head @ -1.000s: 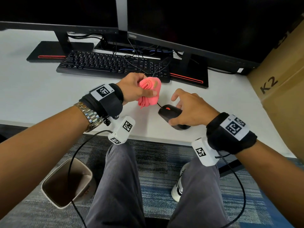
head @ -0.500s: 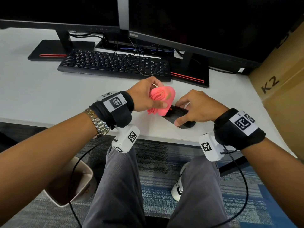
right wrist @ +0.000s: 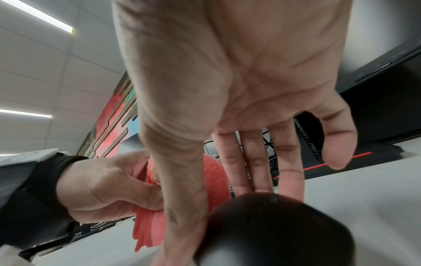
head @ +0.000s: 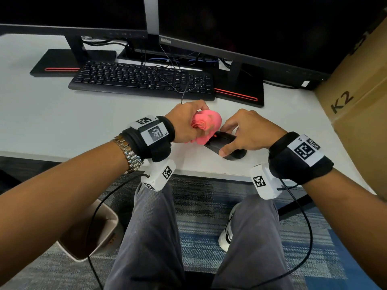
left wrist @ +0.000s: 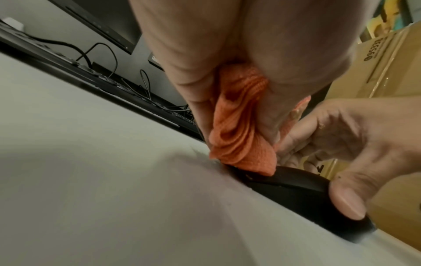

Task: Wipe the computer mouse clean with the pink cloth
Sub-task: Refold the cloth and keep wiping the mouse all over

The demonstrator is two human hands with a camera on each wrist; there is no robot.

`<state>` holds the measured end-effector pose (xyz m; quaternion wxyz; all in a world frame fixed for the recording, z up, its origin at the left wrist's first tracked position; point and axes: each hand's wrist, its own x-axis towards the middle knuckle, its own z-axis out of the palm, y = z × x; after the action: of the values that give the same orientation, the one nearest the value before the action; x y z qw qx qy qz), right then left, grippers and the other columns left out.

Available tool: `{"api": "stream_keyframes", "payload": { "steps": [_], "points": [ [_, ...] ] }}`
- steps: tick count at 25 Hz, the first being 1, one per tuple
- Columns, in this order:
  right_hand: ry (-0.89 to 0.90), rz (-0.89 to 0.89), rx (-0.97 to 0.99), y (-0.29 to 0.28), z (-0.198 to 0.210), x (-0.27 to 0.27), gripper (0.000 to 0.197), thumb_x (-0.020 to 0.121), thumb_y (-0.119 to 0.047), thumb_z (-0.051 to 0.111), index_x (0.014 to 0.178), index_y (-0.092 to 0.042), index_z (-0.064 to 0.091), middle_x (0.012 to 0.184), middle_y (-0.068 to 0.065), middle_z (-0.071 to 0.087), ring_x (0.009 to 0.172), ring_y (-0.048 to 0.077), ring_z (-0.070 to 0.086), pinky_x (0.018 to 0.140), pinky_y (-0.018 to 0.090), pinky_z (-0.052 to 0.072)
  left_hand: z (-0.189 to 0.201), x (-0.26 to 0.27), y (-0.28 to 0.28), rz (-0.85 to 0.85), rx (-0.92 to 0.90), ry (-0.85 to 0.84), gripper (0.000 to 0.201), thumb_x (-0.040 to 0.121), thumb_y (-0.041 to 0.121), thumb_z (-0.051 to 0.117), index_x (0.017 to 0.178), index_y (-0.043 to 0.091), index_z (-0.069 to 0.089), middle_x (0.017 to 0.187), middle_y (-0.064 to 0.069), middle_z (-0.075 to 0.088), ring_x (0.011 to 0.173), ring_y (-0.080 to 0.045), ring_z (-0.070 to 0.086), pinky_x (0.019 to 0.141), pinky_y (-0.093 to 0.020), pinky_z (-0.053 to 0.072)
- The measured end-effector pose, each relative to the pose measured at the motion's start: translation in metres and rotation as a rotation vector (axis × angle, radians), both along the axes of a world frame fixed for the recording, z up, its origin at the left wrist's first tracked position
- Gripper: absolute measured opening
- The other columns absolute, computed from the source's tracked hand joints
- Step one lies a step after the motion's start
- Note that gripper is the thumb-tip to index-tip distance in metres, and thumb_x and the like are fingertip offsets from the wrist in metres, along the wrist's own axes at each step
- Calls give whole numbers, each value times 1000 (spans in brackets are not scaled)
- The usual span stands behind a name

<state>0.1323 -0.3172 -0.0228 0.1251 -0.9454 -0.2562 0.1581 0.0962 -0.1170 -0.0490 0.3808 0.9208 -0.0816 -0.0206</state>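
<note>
A black computer mouse (head: 225,144) lies on the white desk (head: 62,122) near its front edge. My right hand (head: 245,132) holds it by the sides, thumb on the near side and fingers over the far side. My left hand (head: 187,123) grips the bunched pink cloth (head: 207,125), whose lower end touches the front of the mouse by the red wheel. The left wrist view shows the cloth (left wrist: 239,129) hanging from my fist onto the mouse (left wrist: 296,190). In the right wrist view the mouse (right wrist: 273,232) sits under my palm, with the cloth (right wrist: 216,180) behind it.
A black keyboard (head: 142,80) lies behind my hands, with two monitors on black stands behind it and cables trailing across the desk. A cardboard box (head: 360,105) stands at the right. A waste bin (head: 90,233) sits on the carpet left of my knees.
My left hand has brought the pink cloth down and to the right until it touches the front of the mouse. My right hand has settled its grip on the mouse's sides.
</note>
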Motion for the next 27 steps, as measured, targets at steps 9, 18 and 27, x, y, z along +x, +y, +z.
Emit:
{"api": "stream_keyframes", "payload": {
  "steps": [9, 18, 27],
  "points": [
    [-5, 7, 11, -2, -1, -1, 61, 62, -49, 89, 115, -23, 75, 115, -3, 73, 103, 19, 60, 94, 43, 53, 5, -13, 0, -40, 40, 29, 37, 78, 14, 72, 108, 17, 51, 68, -8, 69, 46, -20, 64, 42, -28, 51],
    [5, -8, 16, -3, 0, 0, 64, 60, -47, 91, 116, -20, 75, 114, -1, 73, 109, 20, 63, 95, 39, 53, 11, -1, 16, 88, -48, -47, 35, 77, 14, 72, 104, 20, 50, 85, -12, 70, 70, -30, 71, 57, -37, 58],
    [-6, 18, 4, -2, 1, 0, 54, 61, -46, 90, 106, -19, 78, 105, 2, 77, 106, 24, 65, 93, 41, 53, 2, -19, -7, -74, -53, -6, 39, 79, 17, 74, 111, 16, 50, 78, -12, 70, 49, -22, 63, 41, -21, 46]
  ]
}}
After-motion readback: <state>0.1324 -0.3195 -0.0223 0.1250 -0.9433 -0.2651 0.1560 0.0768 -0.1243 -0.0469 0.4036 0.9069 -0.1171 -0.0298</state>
